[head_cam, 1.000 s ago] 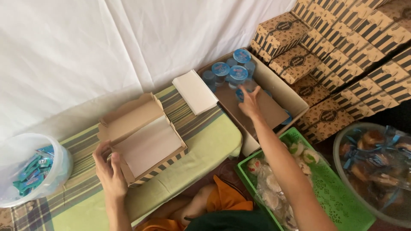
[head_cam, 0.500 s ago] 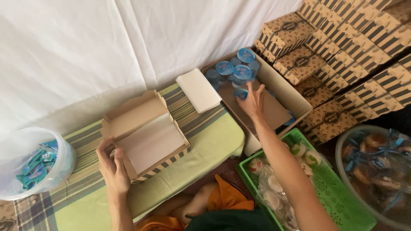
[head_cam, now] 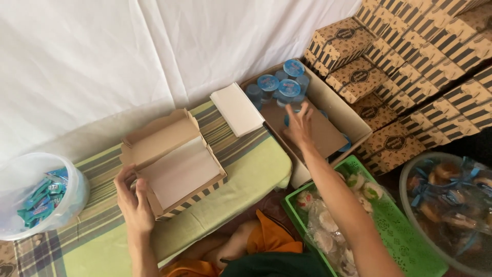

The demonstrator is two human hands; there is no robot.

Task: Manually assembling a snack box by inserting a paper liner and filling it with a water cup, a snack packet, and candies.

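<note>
Right grip: right hand [head_cam: 300, 125] reaches into the cardboard carton [head_cam: 335, 110], fingers spread wide over a blue-lidded water cup [head_cam: 288, 119] lying on the brown divider sheet [head_cam: 328, 134]; fingertips touch or nearly touch it, no closure shown.
Left grip: left hand [head_cam: 134, 202] rests against the near left corner of the open snack box [head_cam: 174, 164], fingers curled loosely round the wall, apparently steadying it.
Snack box: sits on the striped green tabletop [head_cam: 241, 169], lid flap tipped back, a white paper liner [head_cam: 179, 172] flat on its floor, nothing else inside.
Water cups: cluster [head_cam: 279, 84] stands upright at the carton's far end, lids facing up, within reach of the outstretched arm.
Right arm pose: extended forward and to the right, forearm crossing above the green basket [head_cam: 400, 231] of wrapped snacks, wrist nearly straight.
Left arm pose: forearm rises from the lower edge, palm turned toward the box.
Nearby: white liner stack [head_cam: 237, 109] between box and carton; clear tub [head_cam: 36, 197] of teal sachets at left; patterned closed boxes [head_cam: 410, 61] stacked at right.
</note>
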